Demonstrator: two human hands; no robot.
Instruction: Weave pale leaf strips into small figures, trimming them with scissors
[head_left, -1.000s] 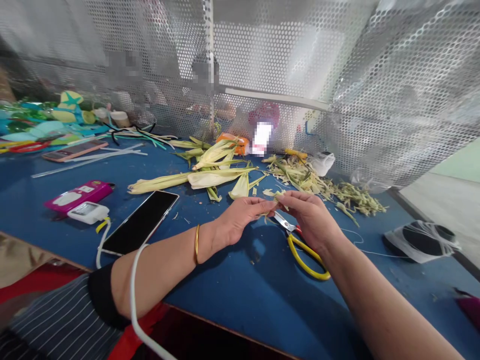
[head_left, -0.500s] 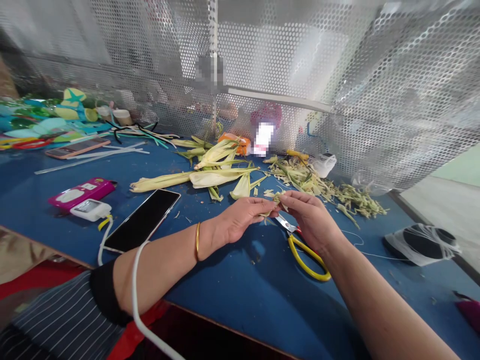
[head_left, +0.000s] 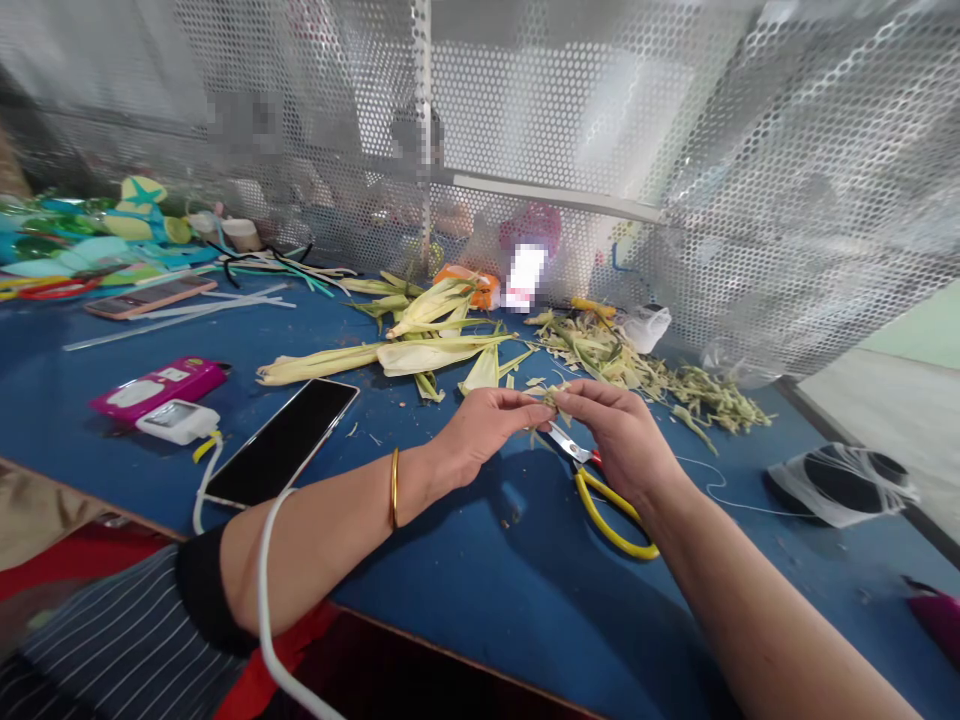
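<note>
Between the fingertips of my left hand [head_left: 491, 425] and my right hand [head_left: 619, 430] is a small pale-green piece of corn husk [head_left: 553, 397], pinched from both sides and partly covered by the fingers. Yellow-handled scissors [head_left: 616, 525] lie on the blue table [head_left: 457, 590] under my right hand, blades pointing toward the held piece. Beyond my hands rests a pile of long corn husks [head_left: 442, 353]. To its right lies a heap of smaller cut and knotted husk bits [head_left: 637, 370].
A spool of thread [head_left: 840, 485] stands at the right, its thread trailing toward my right hand. At left lie a black-screened phone [head_left: 289, 440], a magenta pack [head_left: 159, 388] and a white device [head_left: 178, 420] with a cable. A perforated metal screen [head_left: 540, 120] rises behind the table.
My hands still hold the husk piece at nearly the same spot, with the fingers slightly shifted. The thread by my right wrist has changed its curve a little.
</note>
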